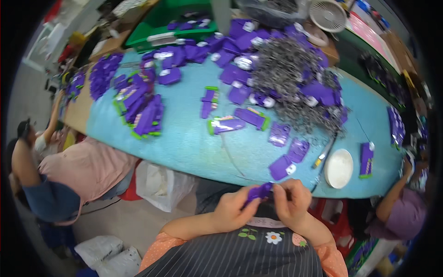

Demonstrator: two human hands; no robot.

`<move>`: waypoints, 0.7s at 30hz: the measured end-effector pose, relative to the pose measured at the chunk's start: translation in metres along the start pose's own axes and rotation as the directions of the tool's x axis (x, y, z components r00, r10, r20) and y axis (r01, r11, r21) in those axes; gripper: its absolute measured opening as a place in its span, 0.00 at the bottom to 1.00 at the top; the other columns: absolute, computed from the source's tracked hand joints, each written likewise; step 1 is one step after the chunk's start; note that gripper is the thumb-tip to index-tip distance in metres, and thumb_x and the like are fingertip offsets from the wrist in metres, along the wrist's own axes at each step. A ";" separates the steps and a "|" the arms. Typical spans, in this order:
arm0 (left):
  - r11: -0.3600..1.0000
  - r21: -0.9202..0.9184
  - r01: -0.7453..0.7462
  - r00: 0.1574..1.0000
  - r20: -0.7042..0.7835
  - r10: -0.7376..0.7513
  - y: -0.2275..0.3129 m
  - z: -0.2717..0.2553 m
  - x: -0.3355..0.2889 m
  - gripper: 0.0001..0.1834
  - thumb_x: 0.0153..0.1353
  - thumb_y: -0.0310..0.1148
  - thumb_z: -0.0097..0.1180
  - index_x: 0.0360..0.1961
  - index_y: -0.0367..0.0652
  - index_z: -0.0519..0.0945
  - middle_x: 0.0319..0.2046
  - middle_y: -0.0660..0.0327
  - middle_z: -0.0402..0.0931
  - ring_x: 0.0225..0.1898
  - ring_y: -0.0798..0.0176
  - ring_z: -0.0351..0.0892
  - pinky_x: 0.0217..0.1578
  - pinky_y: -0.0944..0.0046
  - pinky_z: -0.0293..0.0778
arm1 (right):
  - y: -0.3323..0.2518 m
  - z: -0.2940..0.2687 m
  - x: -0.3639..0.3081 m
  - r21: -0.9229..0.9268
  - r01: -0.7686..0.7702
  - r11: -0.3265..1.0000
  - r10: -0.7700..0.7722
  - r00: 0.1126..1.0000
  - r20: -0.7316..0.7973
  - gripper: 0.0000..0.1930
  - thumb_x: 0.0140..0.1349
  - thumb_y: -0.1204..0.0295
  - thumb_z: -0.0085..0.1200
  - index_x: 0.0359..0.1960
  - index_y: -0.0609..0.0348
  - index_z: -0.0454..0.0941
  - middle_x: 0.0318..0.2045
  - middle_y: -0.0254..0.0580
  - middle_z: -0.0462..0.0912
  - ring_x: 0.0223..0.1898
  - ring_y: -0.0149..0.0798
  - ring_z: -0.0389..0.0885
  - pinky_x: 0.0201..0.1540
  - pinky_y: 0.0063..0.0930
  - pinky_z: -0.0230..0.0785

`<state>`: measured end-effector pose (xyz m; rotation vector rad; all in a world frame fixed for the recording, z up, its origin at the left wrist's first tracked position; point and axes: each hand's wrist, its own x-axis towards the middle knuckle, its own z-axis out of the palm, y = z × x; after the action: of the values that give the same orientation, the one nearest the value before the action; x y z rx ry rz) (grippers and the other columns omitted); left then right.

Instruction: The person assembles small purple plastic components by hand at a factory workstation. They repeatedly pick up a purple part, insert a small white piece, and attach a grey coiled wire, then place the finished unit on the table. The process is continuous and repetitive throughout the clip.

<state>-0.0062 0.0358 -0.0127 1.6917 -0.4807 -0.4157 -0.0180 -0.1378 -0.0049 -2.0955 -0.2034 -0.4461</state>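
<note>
Close in front of my apron, just off the table's near edge, my left hand (234, 210) grips a small purple plastic part (260, 191). My right hand (291, 201) is closed in a pinch at the part's right end; whatever sits between its fingertips is hidden. Beyond my hands a flat purple piece with a white spot (280, 168) lies on the blue table (184, 138). Two more purple plates (298, 150) are just past it. Farther in lie several purple pieces with green ends (251, 118).
A large heap of small grey parts (286, 69) covers purple pieces at the far right. A white bowl (338, 168) and a yellow-ended tool (318, 161) are right of my hands. Purple-green stacks (138, 108) lie left, a green crate (170, 27) behind. People sit at left and right.
</note>
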 end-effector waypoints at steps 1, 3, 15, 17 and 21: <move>0.993 0.118 -0.032 0.998 -0.051 0.039 -0.001 0.004 -0.001 0.16 0.58 0.25 0.50 0.48 0.34 0.70 0.27 0.52 0.77 0.24 0.61 0.79 0.24 0.65 0.73 | -0.001 0.002 -0.004 -0.062 0.014 0.998 -0.016 0.999 -0.028 0.06 0.51 0.78 0.57 0.22 0.58 0.72 0.14 0.39 0.72 0.13 0.39 0.70 0.16 0.30 0.59; 0.970 0.178 -0.164 0.973 -0.130 0.189 0.001 0.008 -0.007 0.18 0.56 0.27 0.51 0.48 0.33 0.69 0.24 0.51 0.76 0.22 0.53 0.78 0.23 0.62 0.73 | -0.001 0.000 -0.012 -0.072 0.032 0.997 -0.035 0.999 -0.040 0.06 0.52 0.76 0.56 0.22 0.58 0.71 0.15 0.40 0.72 0.13 0.39 0.68 0.16 0.31 0.58; 0.941 -0.255 -0.220 0.972 -0.143 0.188 0.006 0.007 -0.021 0.15 0.63 0.29 0.44 0.48 0.32 0.67 0.28 0.56 0.77 0.28 0.62 0.79 0.28 0.64 0.71 | -0.015 -0.002 -0.009 -0.242 -0.018 0.970 0.036 0.997 0.073 0.15 0.60 0.62 0.50 0.25 0.64 0.75 0.22 0.52 0.76 0.25 0.52 0.75 0.29 0.37 0.67; 0.949 -0.240 -0.205 0.975 -0.140 0.175 0.009 0.002 -0.021 0.14 0.62 0.27 0.44 0.47 0.32 0.67 0.25 0.56 0.76 0.27 0.64 0.78 0.29 0.67 0.72 | -0.013 0.006 -0.009 -0.253 0.058 0.966 -0.066 0.998 -0.024 0.15 0.59 0.62 0.50 0.26 0.64 0.76 0.23 0.52 0.77 0.25 0.52 0.75 0.28 0.38 0.67; 0.940 -0.205 -0.272 0.955 -0.182 0.236 0.012 0.001 -0.023 0.13 0.61 0.28 0.44 0.45 0.32 0.68 0.24 0.55 0.76 0.25 0.63 0.78 0.27 0.66 0.71 | -0.015 0.010 -0.008 -0.244 0.117 0.963 -0.130 0.991 -0.038 0.12 0.57 0.67 0.54 0.26 0.65 0.76 0.23 0.50 0.77 0.23 0.51 0.74 0.27 0.36 0.67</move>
<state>-0.0276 0.0453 -0.0011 1.4048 -0.5094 -0.1413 -0.0276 -0.1212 -0.0008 -2.3142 -0.2604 -0.6282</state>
